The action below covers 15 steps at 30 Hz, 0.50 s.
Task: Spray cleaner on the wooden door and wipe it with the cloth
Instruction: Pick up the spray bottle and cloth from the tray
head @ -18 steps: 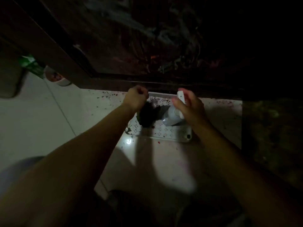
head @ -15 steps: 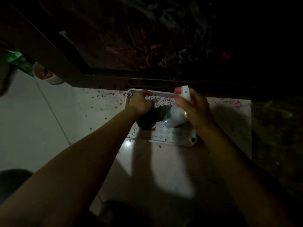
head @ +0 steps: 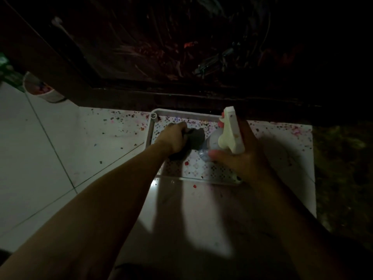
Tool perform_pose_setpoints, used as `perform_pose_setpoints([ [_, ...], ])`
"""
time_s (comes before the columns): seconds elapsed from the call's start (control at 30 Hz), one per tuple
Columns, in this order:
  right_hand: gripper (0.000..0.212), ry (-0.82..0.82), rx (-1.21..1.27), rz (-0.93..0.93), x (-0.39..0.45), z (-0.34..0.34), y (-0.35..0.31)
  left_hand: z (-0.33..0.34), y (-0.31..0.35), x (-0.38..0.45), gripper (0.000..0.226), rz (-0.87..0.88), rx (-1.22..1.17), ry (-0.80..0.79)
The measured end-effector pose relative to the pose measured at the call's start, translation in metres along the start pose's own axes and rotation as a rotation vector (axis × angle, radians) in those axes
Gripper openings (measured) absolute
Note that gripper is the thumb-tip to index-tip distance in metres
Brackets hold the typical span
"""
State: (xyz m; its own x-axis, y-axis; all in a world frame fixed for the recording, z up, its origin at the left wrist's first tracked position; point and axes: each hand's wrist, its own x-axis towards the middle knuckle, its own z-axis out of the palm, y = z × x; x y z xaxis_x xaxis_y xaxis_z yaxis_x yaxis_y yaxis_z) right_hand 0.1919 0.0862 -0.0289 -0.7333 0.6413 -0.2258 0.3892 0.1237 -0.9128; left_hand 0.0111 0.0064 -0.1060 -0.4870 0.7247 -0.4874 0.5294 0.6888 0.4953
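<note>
Dark cloth point(head: 194, 140) gripped by left hand point(head: 173, 138) over tray point(head: 150, 130), right hand point(head: 240, 158) held sprayer point(head: 229, 134), bottle half hidden, door point(head: 161, 47) dim.

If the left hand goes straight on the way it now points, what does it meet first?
Probably the far rim of the white tray, then the wooden door. The left hand grips the dark cloth; depth is unclear.

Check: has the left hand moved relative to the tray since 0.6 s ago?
Yes. The left hand dropped from the tray's far rim to its perforated floor, gripping the dark cloth.
</note>
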Motion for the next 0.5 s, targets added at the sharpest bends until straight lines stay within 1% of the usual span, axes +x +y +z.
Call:
perform_pose_setpoints([
  [0.07,0.059,0.118,0.003,-0.035,0.004,0.008,-0.003,-0.012,0.009,-0.006,0.014,0.035,-0.19,0.047],
  [0.1,0.052,0.166,-0.008,-0.059,0.008,0.012,-0.007,-0.017,0.012,-0.007,0.019,0.008,-0.311,0.067],
  [0.17,0.048,0.222,-0.03,-0.093,0.016,0.019,-0.015,-0.03,0.022,-0.012,0.031,-0.097,-0.619,0.112],
  [0.23,0.043,0.268,-0.066,-0.109,0.023,0.023,-0.02,-0.044,0.027,-0.014,0.035,-0.191,-0.84,0.149],
  [0.27,0.039,0.303,-0.079,-0.114,0.024,0.025,-0.021,-0.053,0.03,-0.018,0.034,-0.213,-0.889,0.142],
  [0.3,0.036,0.338,-0.08,-0.122,0.025,0.026,-0.024,-0.062,0.036,-0.024,0.035,-0.2,-0.928,0.138],
  [0.33,0.033,0.37,-0.07,-0.141,0.025,0.026,-0.029,-0.071,0.042,-0.03,0.039,-0.161,-0.936,0.172],
  [0.4,0.027,0.422,-0.043,-0.186,0.024,0.023,-0.047,-0.091,0.059,-0.041,0.039,-0.049,-0.871,0.338],
  [0.5,0.028,0.497,-0.031,-0.241,0.019,0.01,-0.097,-0.134,0.093,-0.068,0.026,0.078,-0.776,0.545],
])
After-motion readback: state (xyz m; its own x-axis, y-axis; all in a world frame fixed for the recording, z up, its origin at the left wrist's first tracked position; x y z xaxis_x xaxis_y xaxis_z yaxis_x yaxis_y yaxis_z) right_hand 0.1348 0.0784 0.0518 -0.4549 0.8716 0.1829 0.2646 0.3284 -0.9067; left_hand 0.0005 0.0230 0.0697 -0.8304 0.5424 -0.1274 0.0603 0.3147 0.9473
